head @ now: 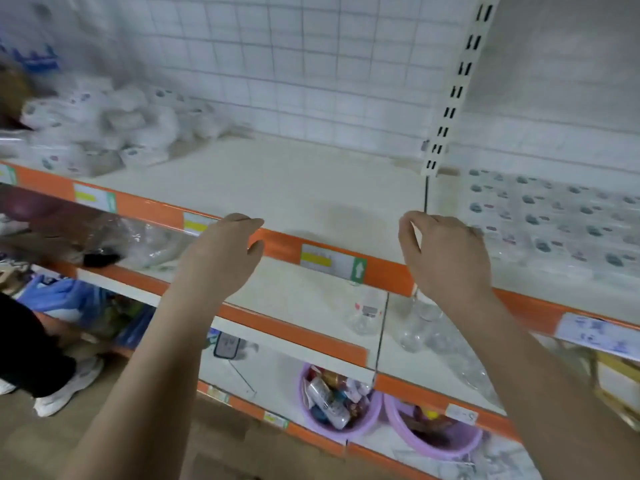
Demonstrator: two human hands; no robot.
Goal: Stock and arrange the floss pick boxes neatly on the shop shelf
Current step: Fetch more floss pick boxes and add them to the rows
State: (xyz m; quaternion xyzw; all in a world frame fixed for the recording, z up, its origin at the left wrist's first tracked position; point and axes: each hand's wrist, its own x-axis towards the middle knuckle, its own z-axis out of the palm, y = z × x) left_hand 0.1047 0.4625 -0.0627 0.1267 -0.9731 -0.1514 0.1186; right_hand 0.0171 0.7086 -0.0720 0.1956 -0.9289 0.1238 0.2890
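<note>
**Both hands empty over the shelf**

Now both hands hover at the shelf (277, 188) edge, holding nothing. Left hand (221, 258) has fingers loosely curled; right hand (446, 254) likewise, fingertips bent down. Neat floss pick boxes (554, 223) sit just right of the right hand; a loose pile (114, 126) lies far left of the left hand.
</note>
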